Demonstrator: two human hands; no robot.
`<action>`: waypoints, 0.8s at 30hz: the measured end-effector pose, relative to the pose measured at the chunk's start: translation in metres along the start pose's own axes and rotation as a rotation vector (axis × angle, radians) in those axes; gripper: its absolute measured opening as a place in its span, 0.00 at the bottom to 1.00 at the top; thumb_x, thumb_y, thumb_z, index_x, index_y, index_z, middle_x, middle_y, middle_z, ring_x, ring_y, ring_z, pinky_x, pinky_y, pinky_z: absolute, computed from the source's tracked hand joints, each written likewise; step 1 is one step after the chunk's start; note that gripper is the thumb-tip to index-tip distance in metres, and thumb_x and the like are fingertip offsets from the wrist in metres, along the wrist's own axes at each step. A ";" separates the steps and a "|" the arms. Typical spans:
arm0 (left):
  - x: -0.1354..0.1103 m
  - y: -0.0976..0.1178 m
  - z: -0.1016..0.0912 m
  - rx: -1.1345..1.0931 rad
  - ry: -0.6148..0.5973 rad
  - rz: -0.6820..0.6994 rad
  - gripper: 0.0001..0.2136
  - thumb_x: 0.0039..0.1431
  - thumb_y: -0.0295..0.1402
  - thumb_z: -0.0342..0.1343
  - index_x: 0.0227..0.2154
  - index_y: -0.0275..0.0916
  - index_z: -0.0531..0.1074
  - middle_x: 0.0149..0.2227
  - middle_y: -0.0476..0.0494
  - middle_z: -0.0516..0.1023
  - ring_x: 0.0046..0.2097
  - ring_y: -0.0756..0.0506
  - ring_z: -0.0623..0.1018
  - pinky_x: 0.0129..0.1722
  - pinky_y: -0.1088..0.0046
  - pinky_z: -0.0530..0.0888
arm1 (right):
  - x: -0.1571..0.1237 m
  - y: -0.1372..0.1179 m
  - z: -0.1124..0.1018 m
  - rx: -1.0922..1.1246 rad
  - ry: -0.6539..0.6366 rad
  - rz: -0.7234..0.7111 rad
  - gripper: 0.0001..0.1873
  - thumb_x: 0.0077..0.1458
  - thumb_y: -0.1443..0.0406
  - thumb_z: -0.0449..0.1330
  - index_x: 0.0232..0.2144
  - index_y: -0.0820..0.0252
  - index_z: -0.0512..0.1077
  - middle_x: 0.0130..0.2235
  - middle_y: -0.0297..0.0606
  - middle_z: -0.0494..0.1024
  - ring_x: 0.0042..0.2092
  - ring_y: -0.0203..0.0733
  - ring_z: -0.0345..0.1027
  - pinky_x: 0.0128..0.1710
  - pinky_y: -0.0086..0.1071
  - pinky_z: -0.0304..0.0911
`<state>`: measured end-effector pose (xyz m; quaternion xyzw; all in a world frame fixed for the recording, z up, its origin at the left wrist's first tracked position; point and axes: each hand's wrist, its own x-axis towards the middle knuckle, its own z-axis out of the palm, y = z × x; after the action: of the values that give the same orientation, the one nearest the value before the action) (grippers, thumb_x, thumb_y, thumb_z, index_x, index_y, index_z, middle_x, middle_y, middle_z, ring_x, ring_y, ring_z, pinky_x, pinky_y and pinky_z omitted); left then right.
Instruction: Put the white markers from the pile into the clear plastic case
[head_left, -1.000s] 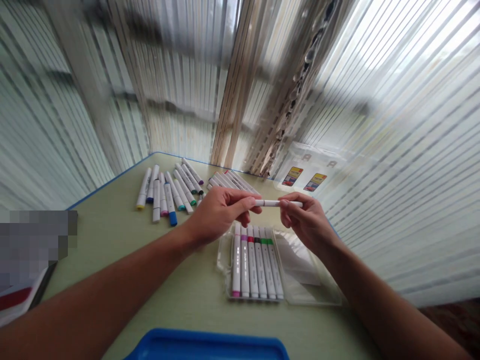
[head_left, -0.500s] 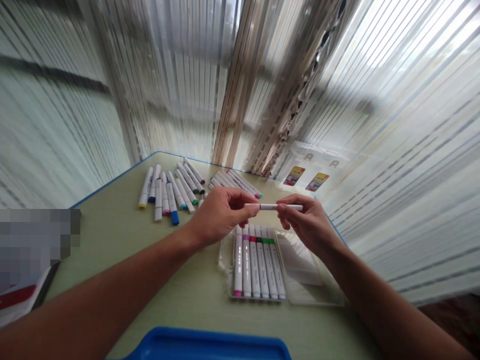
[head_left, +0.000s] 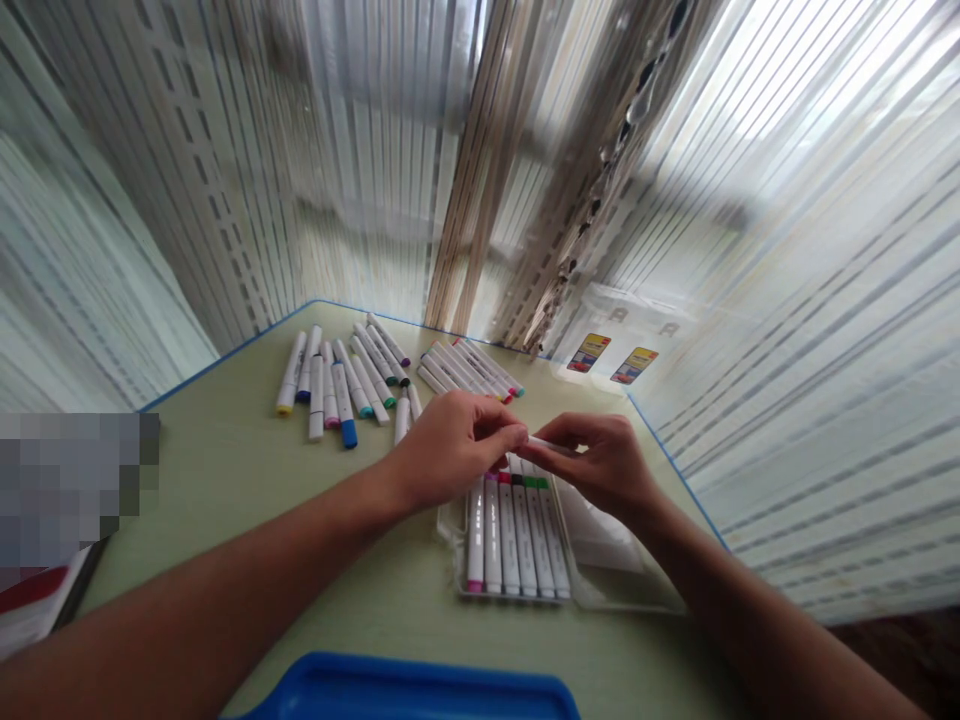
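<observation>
A white marker (head_left: 547, 443) is pinched between my two hands above the top of a clear plastic case. My left hand (head_left: 450, 445) has its fingertips closed around the marker's left end, hiding it. The rest lies in the closed fingers of my right hand (head_left: 600, 455), mostly covered. Below, the clear case (head_left: 454, 560) holds a row of white markers (head_left: 517, 540) with pink, purple, red, black and green bands. Its see-through lid (head_left: 630, 585) lies folded open on the right, under my right forearm.
Loose markers (head_left: 341, 395) with coloured ends spread at the back left; another group (head_left: 465, 370) lies side by side behind my left hand. A clear package with labels (head_left: 589, 352) stands at the back right. A blue tray (head_left: 435, 680) sits at the front. Striped curtains (head_left: 375, 200) border the table.
Both hands have lowered slightly toward the case with the marker. My right hand has drawn closer to the left, so less of the marker shows between them.
</observation>
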<state>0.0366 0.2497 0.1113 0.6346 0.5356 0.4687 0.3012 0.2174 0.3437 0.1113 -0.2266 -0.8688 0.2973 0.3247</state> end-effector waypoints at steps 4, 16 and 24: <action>0.000 0.001 0.001 0.029 -0.004 0.050 0.13 0.61 0.37 0.54 0.35 0.33 0.80 0.25 0.44 0.78 0.26 0.49 0.76 0.27 0.76 0.69 | 0.000 0.001 0.000 0.116 -0.039 0.120 0.16 0.48 0.56 0.69 0.22 0.63 0.79 0.20 0.37 0.76 0.21 0.33 0.61 0.20 0.27 0.53; 0.002 -0.002 -0.002 0.008 0.136 0.024 0.14 0.62 0.40 0.54 0.32 0.34 0.77 0.24 0.47 0.75 0.26 0.50 0.73 0.26 0.77 0.68 | 0.005 0.000 -0.003 0.344 -0.078 0.256 0.11 0.46 0.59 0.71 0.30 0.62 0.81 0.26 0.37 0.79 0.24 0.33 0.64 0.23 0.27 0.58; 0.004 -0.006 -0.004 -0.084 0.202 0.036 0.15 0.64 0.40 0.51 0.36 0.33 0.76 0.28 0.46 0.75 0.25 0.51 0.73 0.24 0.77 0.68 | 0.006 0.002 -0.005 0.422 -0.006 0.262 0.12 0.51 0.59 0.68 0.32 0.62 0.82 0.24 0.37 0.77 0.21 0.30 0.57 0.18 0.26 0.51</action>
<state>0.0298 0.2544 0.1083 0.5806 0.5316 0.5577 0.2633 0.2175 0.3504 0.1154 -0.2636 -0.7516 0.5124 0.3209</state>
